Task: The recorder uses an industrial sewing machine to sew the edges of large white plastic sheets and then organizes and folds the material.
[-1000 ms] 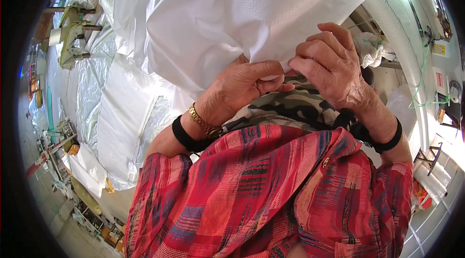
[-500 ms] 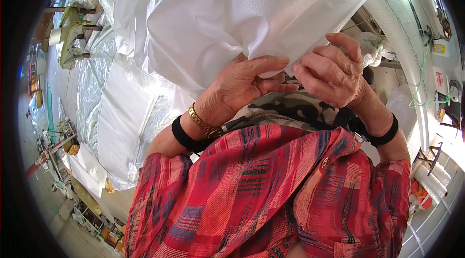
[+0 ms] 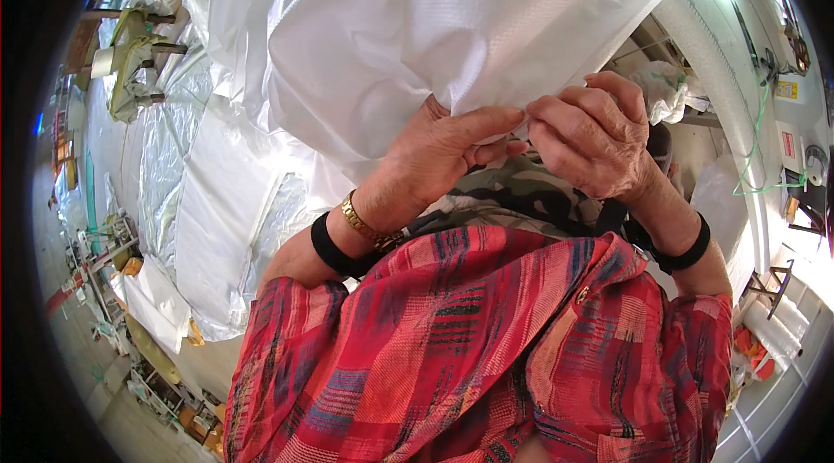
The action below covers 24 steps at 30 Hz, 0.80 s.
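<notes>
Lest it slip, presumably, my left grip (image 3: pixel 434 148) pinches white woven sheeting (image 3: pixel 373 50). My right grip (image 3: pixel 595 137) curls alongside, hold unclear.

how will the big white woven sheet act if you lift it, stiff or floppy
The white sheet is likely floppy: it hangs in soft folds and puckers beside the left hand. It looks thin, so it may be light for its size. Its shiny surface suggests it could be somewhat slippery.

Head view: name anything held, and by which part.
The left hand holds the white sheeting by its near edge; whether the right hand also grips it is unclear.
</notes>
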Available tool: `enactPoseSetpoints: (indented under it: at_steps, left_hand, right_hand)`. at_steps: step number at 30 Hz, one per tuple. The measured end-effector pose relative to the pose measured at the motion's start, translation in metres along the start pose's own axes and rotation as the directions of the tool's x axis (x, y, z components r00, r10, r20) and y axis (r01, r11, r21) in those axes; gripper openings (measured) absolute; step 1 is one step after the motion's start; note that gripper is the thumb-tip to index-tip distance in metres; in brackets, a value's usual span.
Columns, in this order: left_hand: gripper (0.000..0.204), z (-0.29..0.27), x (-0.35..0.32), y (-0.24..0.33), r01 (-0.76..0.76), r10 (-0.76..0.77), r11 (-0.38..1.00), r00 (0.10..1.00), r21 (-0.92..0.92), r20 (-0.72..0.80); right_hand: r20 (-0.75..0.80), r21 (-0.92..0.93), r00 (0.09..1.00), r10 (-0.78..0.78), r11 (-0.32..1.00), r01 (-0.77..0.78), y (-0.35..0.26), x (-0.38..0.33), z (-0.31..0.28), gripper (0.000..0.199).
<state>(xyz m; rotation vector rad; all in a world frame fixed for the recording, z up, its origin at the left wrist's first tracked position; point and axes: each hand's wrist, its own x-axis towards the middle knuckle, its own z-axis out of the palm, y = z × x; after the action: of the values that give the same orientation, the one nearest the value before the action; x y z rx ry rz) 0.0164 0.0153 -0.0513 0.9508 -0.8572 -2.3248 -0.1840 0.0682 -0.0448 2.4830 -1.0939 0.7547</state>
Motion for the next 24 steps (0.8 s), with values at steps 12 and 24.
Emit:
enactPoseSetpoints:
  at_steps: [12,24]
  left_hand:
    - [0.012,-0.002,0.002,-0.005,-0.037,0.04,0.989,0.999,0.145,-0.018]
    - [0.008,0.0,-0.002,-0.004,-0.058,0.071,0.97,0.996,0.234,-0.048]
  right_hand:
    - [0.054,0.061,0.998,0.044,0.997,-0.048,0.0,0.012,-0.003,0.019]
    - [0.145,0.044,0.984,0.103,0.993,-0.11,0.004,0.031,-0.011,0.014]
